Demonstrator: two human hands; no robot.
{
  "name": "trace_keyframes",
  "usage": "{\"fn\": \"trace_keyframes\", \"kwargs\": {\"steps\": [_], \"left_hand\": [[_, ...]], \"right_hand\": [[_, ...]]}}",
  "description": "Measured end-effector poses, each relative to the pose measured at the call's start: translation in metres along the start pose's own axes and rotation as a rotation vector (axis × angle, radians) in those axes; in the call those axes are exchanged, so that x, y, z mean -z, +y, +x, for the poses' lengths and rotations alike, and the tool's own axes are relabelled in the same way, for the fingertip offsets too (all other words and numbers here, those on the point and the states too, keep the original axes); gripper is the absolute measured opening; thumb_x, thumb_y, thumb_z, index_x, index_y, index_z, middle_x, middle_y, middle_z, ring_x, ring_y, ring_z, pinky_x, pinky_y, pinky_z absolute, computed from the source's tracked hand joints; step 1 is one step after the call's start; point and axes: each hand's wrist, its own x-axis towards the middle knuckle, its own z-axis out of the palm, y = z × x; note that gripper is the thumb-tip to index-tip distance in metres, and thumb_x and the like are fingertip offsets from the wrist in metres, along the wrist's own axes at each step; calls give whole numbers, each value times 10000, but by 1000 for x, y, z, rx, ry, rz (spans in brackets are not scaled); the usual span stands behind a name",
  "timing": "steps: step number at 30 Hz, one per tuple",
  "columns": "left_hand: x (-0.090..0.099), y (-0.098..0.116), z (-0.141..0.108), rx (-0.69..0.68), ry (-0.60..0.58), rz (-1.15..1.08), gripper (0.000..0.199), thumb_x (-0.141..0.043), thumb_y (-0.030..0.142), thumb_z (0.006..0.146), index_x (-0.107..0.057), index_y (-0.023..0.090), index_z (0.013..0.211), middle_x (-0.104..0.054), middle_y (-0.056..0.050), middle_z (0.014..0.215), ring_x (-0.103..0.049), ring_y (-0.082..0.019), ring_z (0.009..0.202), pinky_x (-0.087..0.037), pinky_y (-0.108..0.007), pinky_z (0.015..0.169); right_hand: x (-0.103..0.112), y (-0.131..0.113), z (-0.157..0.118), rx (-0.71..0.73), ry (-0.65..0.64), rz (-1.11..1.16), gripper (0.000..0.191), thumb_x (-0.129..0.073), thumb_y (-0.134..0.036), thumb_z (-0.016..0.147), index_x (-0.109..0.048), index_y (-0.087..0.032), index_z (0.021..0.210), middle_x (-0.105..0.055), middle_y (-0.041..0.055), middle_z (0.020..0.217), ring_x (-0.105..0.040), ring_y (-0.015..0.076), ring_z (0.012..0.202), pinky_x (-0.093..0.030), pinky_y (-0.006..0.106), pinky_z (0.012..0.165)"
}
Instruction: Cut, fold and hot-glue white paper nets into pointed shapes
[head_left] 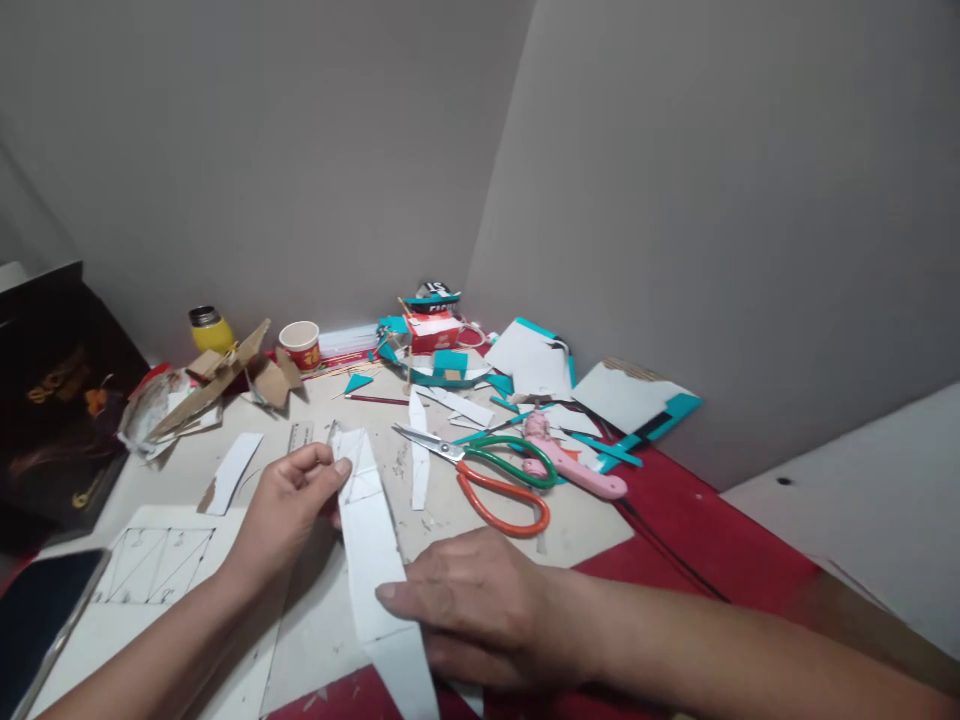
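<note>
Between my two hands is a long white cardboard strip (pixel 373 560) with pencil lines drawn across its far end and near its lower part. My left hand (pixel 289 490) pinches the strip's far left edge between thumb and fingers. Lower down, my right hand (pixel 480 600) grips the right edge, its thumb on top and the fingers partly hidden beneath. Just beyond the right hand lie scissors (pixel 480 470) with one green and one orange handle, blades spread. A smaller white cardboard cutout (pixel 419 460) lies left of the blades.
A pink glue gun (pixel 574 460) rests right of the scissors, near white and teal cardboard scraps (pixel 532 360). Behind stand a red paper cup (pixel 300 345) and a yellow bottle (pixel 211 330). A paper with a pencil drawing (pixel 161 565) lies at left, beside a dark device (pixel 52 620).
</note>
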Motion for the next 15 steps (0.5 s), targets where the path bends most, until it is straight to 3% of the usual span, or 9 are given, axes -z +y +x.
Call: {"fn": "trace_keyframes", "kwargs": {"steps": [6,10,12,15], "left_hand": [[1,0,0,35,77,-8,297,-772,352,649,-598,185,822,-511,72,551,-433,-67,467,-350,-156,447],[12,-5,4,39,150,-57,331,-768,353,640,-591,202,876,-409,95,517,-360,-60,445,-286,-142,419],[20,-7,9,41,196,-76,321,-749,361,648,-593,212,886,-384,97,513,-328,-58,438,-255,-139,407],[31,-4,15,63,263,26,289,-718,353,648,-604,221,879,-420,87,527,-350,-71,468,-263,-142,416]], "right_hand": [[-6,0,-8,-43,-92,-67,398,-453,-332,938,-406,-107,1263,-693,64,982,-651,145,816,-480,257,658],[1,-3,-10,-42,-54,-76,376,-467,-338,942,-435,-105,1236,-676,77,1110,-646,138,924,-493,235,704],[7,-3,-11,-42,-20,-87,315,-450,-316,952,-479,-96,1175,-689,95,1068,-646,139,907,-491,234,713],[20,0,-18,-107,15,-138,195,-450,-285,949,-572,-132,956,-700,64,809,-630,137,718,-459,246,615]]}}
